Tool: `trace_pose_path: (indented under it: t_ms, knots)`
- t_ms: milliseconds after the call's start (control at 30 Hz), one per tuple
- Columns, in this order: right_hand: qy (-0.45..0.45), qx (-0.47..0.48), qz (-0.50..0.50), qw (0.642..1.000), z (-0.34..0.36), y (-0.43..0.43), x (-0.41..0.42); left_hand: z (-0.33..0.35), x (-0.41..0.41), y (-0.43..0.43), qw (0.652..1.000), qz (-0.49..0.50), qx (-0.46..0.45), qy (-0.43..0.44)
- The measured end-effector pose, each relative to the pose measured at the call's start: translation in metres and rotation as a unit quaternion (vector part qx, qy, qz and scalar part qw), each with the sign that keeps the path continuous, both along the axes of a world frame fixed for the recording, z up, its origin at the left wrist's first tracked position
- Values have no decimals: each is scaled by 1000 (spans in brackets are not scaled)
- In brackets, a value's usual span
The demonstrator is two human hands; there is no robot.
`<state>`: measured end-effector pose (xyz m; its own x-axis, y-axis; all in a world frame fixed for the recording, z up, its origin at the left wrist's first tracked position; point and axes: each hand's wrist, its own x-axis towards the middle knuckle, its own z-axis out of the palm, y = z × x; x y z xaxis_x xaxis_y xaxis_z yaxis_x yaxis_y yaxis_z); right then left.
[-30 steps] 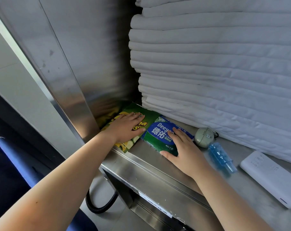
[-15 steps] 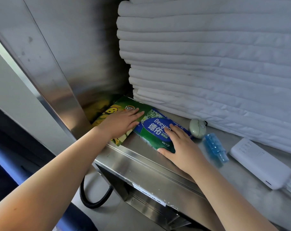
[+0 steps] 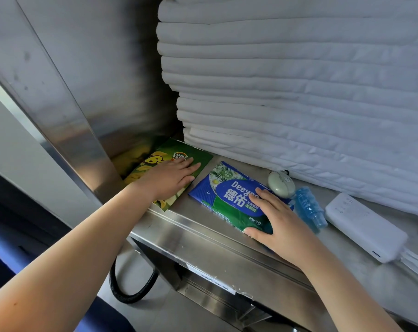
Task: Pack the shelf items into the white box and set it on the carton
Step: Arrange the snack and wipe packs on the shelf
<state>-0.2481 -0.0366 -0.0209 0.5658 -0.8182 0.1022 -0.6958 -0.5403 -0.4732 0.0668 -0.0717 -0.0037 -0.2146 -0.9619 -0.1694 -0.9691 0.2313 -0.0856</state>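
From the head camera, looking down onto the steel shelf (image 3: 203,236), both hands are laid on flat packets. The left hand (image 3: 172,179) lies open on the green snack bag (image 3: 198,155), fingers straight and pointing toward the back, palm pressing down. The bag lies at the left end, close to the metal side wall, and its near corner reaches the shelf's front lip.

The right hand (image 3: 281,219) rests on the blue and green wipes pack (image 3: 227,195). Its fingers are spread over the top and the thumb lies along the pack's near edge; I see no pinch or lift. A strip of bare steel separates the two packets. The pack's long axis runs diagonally from back left to front right, with its near right end under that hand.

Just right of the pack sit a small round pale case (image 3: 281,187), a blue bottle (image 3: 309,209) and a white power bank (image 3: 366,226), all nearer the right hand. Folded white linen (image 3: 299,92) is stacked behind.

Neither the white box nor the carton is in sight. To my eye packing has barely begun: each hand has its own packet directly beneath it, ready to slide toward the front lip.
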Motion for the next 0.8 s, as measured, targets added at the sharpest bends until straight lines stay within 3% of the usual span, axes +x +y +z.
trace_pose_path:
  t_ms: [200,400,600,800]
  knots:
    - [11,-3,20,1000,1,0,-4,1,-5,6,1000,25,3,-2]
    - [12,31,50,998,2,-3,3,14,-32,29,994,-56,4,97]
    - [7,74,108,991,10,-11,19,13,-49,34,993,-113,32,17]
    - [67,60,139,986,8,-12,24,1,-57,54,995,-94,-3,35]
